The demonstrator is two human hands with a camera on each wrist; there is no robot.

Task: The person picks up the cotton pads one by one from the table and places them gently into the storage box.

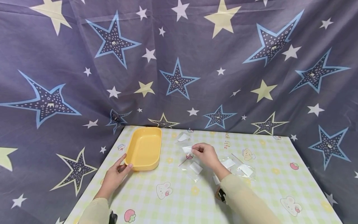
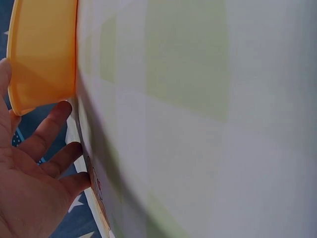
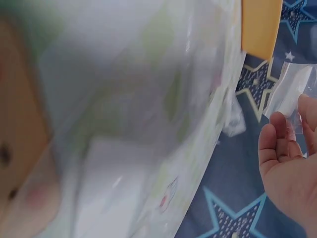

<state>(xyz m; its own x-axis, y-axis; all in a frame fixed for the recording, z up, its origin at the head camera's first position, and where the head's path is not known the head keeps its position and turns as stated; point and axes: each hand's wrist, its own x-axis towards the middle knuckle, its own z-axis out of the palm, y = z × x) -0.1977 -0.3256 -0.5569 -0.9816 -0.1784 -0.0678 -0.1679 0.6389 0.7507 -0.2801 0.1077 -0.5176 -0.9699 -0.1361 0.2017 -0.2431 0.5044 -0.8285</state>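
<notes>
At the far left of the table in the head view stands a yellow plastic tray (image 1: 144, 144) with rounded corners. My left hand (image 1: 113, 177) grips its near left corner, the thumb at the rim; in the left wrist view the other fingers spread beside the tray's wall (image 2: 44, 59). Right of the tray, my right hand (image 1: 206, 155) pinches a small clear plastic bag (image 1: 187, 150) with something white inside. The right wrist view shows this bag (image 3: 290, 91) between thumb and fingertips. Another such bag (image 1: 196, 168) lies just below that hand, and one more (image 1: 183, 137) behind it.
Several similar clear bags, among them one with a white piece (image 1: 246, 170), lie right of my right wrist. A checked cloth with printed figures covers the table (image 1: 173, 208). A dark curtain with stars (image 1: 179, 102) hangs right behind it.
</notes>
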